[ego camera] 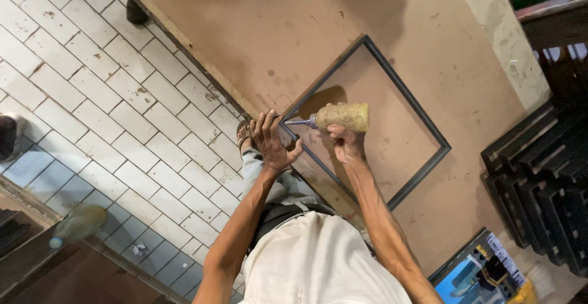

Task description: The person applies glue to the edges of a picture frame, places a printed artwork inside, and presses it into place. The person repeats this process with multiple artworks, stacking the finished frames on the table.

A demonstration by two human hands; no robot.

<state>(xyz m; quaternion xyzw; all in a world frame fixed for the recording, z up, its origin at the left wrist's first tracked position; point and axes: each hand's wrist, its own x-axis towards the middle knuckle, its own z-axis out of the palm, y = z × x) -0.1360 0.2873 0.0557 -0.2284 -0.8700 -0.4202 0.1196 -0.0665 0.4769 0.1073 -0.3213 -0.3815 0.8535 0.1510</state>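
A brown board worktop (257, 28) is being looked down on from above, with a white tiled floor (92, 96) running along one side and a stack of dark frames (539, 181) being kept against the far edge. A thin dark rectangular frame (422, 120) is lying flat on the worktop, one corner being turned toward the person, apparently so that the joint can be reached without leaning. The left hand (272, 145) is being pressed onto that near corner, fingers spread and open over the moulding rather than closed around it; the corner seems to be steadied this way. A squeeze bottle (343, 116), crusted and yellowish, is being gripped in the closed right hand (344, 146), lying almost level, with its narrow nozzle (298, 122) being aimed at the corner just beside the left fingertips. Whether the nozzle is touching the frame cannot be told. A sandalled foot (243, 135) is being kept close under the table edge.
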